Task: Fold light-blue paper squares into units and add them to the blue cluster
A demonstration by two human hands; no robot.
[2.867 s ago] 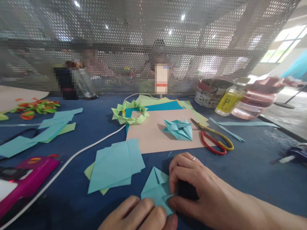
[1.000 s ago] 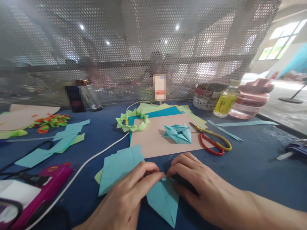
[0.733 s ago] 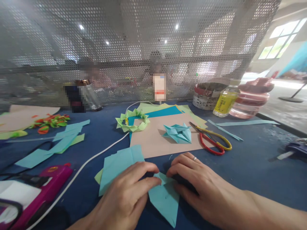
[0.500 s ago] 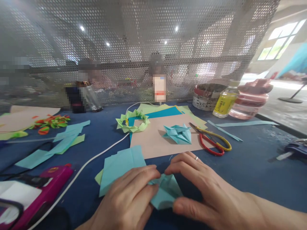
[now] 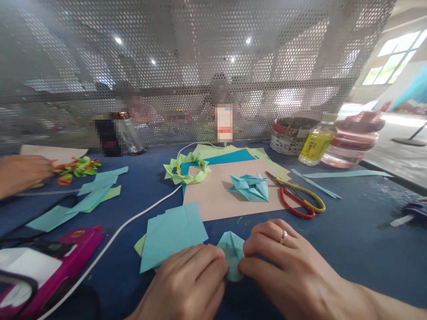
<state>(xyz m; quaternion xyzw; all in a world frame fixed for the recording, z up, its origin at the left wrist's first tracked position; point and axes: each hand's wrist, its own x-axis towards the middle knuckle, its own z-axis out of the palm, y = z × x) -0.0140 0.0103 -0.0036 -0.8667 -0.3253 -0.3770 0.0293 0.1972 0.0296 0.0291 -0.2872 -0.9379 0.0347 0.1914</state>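
The blue paper [image 5: 234,255] lies directly between the fingertips of both hands, toward the near side of the tabletop [image 5: 360,258]; the near edge is out of view. Its visible part is longer than wide, with the long axis running toward the far edge and a peaked end at the top. Finger cover prevents a full reading of its outline. Neither hand is nearer: both are in contact, one per side.

The left hand [image 5: 190,284] grasps the left side of the paper with fingers curled; its thumb is hidden. The right hand [image 5: 290,266] pinches the right side between thumb and bent index finger.

The stack [image 5: 173,235] of blue sheets lies beyond the left hand, just left of the paper. Farther toward the far edge, the folded star [image 5: 250,186] rests on the beige sheet [image 5: 216,206]. The scissors [image 5: 300,195] lie at that sheet's right side, points directed at the far edge. The green ring [image 5: 191,179] overlaps its far left corner. At the tabletop's left, another person's hand [image 5: 26,171] is beside the ornaments [image 5: 80,169].
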